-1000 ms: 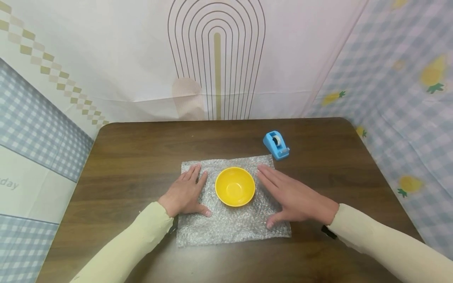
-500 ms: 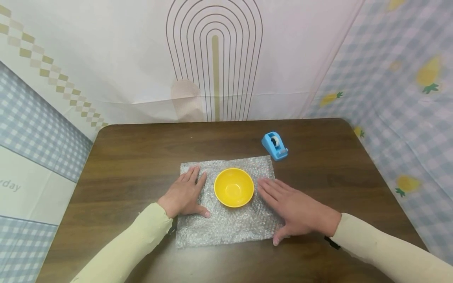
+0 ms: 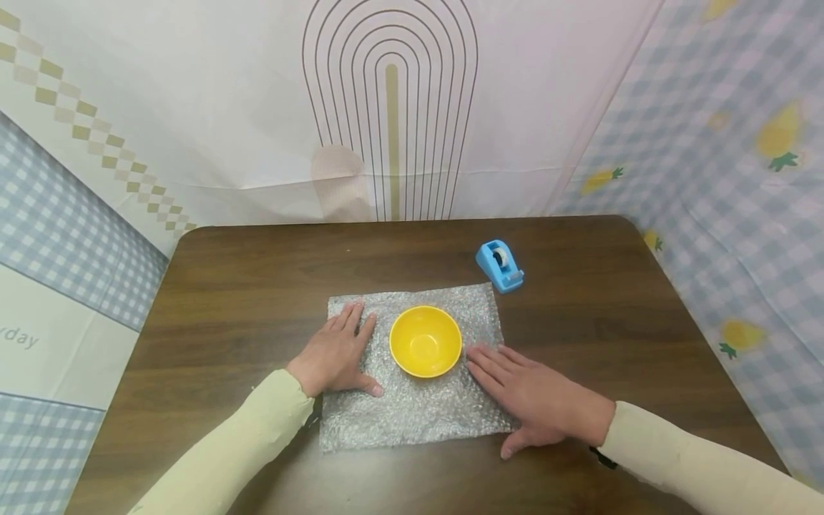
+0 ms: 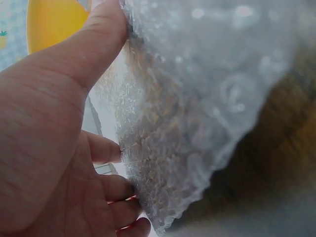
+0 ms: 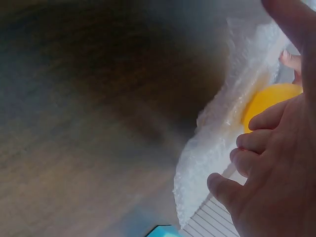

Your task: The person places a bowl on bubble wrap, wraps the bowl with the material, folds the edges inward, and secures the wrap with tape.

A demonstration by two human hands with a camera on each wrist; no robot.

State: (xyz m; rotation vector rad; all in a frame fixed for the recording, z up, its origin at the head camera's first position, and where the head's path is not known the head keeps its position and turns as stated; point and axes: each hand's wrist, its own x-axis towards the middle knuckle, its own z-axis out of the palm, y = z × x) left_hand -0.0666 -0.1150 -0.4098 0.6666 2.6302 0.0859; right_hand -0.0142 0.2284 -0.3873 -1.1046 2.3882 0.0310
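Note:
A yellow bowl [image 3: 425, 342] stands upright near the middle of a sheet of bubble wrap [image 3: 412, 415] that lies flat on the table. My left hand [image 3: 335, 354] rests on the sheet's left side, fingers straight and thumb spread toward the bowl. In the left wrist view its fingertips meet the bubble wrap [image 4: 163, 128]. My right hand [image 3: 534, 393] lies over the sheet's right edge, fingers extended, tips close beside the bowl. The right wrist view shows those fingers straight in front of the bowl [image 5: 271, 101]. Neither hand grips anything.
A blue tape dispenser [image 3: 501, 265] sits just beyond the sheet's far right corner. The brown wooden table [image 3: 257, 265] ends at a patterned curtain [image 3: 257, 107] behind, with checked cloth [image 3: 721, 214] hanging on the right.
My right hand has slid toward me along the right edge of the bubble wrap, its thumb now off the near corner. The left hand and the bowl stay in place.

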